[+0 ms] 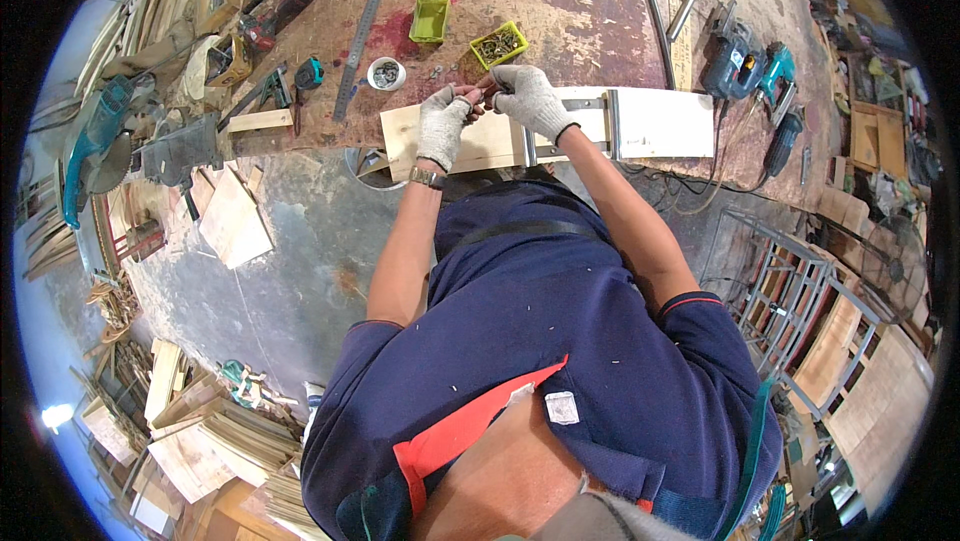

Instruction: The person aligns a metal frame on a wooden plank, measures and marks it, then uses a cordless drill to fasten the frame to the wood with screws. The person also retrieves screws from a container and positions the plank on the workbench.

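One pale board lies under the left hand and right hand, grips unclear.

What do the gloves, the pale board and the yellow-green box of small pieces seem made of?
Gloves: likely knitted cotton or a blend, matte off-white; the surface looks textured.
Pale board: wood, seemingly unvarnished; tan tone and faint grain show toward its left end, though the right looks whiter.
Yellow-green box: probably moulded plastic, judging by its even, bright colour.
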Available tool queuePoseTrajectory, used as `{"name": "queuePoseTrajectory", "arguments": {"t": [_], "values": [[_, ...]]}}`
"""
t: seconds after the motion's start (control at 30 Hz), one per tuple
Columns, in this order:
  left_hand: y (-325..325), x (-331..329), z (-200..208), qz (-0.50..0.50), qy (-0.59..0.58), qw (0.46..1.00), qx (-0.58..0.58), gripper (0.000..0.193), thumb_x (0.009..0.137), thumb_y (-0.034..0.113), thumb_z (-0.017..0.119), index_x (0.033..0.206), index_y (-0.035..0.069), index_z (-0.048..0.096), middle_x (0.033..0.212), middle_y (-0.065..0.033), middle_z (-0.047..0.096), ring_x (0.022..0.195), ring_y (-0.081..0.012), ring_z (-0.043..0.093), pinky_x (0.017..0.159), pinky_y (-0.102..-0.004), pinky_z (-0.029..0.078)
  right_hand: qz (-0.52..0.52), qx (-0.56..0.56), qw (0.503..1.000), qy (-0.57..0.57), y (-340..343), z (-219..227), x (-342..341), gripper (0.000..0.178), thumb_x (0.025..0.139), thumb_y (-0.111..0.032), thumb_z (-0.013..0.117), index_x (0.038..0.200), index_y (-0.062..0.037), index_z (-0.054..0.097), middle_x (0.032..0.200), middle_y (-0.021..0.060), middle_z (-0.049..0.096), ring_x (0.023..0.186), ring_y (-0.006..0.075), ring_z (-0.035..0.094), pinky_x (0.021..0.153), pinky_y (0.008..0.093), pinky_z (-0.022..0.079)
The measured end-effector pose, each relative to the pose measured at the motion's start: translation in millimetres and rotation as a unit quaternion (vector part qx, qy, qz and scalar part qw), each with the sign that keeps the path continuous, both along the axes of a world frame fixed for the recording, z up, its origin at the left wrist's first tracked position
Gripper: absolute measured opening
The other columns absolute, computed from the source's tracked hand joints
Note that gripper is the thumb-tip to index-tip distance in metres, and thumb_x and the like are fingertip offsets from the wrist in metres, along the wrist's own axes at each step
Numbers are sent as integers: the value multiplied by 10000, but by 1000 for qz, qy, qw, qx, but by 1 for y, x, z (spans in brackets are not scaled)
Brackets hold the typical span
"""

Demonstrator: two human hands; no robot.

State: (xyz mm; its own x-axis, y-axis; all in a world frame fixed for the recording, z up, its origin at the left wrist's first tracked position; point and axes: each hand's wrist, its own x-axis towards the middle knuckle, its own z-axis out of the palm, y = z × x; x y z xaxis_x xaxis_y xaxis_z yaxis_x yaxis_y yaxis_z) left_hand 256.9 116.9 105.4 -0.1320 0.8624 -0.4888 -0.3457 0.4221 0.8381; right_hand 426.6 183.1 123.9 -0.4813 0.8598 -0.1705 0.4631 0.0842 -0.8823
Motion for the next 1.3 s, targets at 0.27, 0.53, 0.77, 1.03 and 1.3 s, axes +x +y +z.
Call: {"name": "queuePoseTrajectory", "arguments": {"t": [0.27, 0.53, 0.77, 1.03, 1.3], "values": [[1, -3, -1, -24, 150, 987, 48, 146, 911, 146, 725, 935, 2, 714, 770, -20, 679, 635, -93, 611, 576, -243, 473, -35, -75, 993, 81, -7, -5, -6, 193, 789, -43, 633, 975, 8, 639, 812, 138, 678, 750, 224, 674, 677, 348, 539], [-1, -5, 14, -83, 474, 846, 232, 165, 835, 164, 738, 859, 5, 703, 784, -164, 634, 745, -342, 639, 685, -385, 513, -114, -139, 977, 119, -14, -18, -23, 128, 829, -6, 619, 951, 32, 612, 844, 80, 667, 781, 145, 658, 708, 307, 566], [8, -18, 2, -76, 492, 841, 210, 162, 841, 199, 730, 825, 39, 714, 796, -144, 659, 776, -341, 661, 709, -408, 523, -135, -162, 971, 117, -16, -23, -35, 187, 814, -67, 639, 978, 19, 618, 858, 122, 675, 808, 183, 682, 709, 346, 562], [38, -29, -69, -72, 619, 764, 168, 179, 870, 254, 688, 882, 76, 671, 892, -124, 661, 795, -343, 661, 691, -442, 530, -165, 5, 986, -24, -8, -27, -21, 228, 781, -101, 620, 993, -19, 641, 829, 173, 672, 747, 245, 694, 689, 364, 547], [26, -32, -54, 15, 547, 817, 179, 160, 846, 125, 644, 952, 6, 625, 894, -196, 615, 840, -400, 624, 732, -478, 503, -242, -33, 970, -4, -2, 0, 5, 111, 803, -81, 597, 873, -14, 651, 695, 128, 635, 644, 177, 638, 637, 341, 509]]}}
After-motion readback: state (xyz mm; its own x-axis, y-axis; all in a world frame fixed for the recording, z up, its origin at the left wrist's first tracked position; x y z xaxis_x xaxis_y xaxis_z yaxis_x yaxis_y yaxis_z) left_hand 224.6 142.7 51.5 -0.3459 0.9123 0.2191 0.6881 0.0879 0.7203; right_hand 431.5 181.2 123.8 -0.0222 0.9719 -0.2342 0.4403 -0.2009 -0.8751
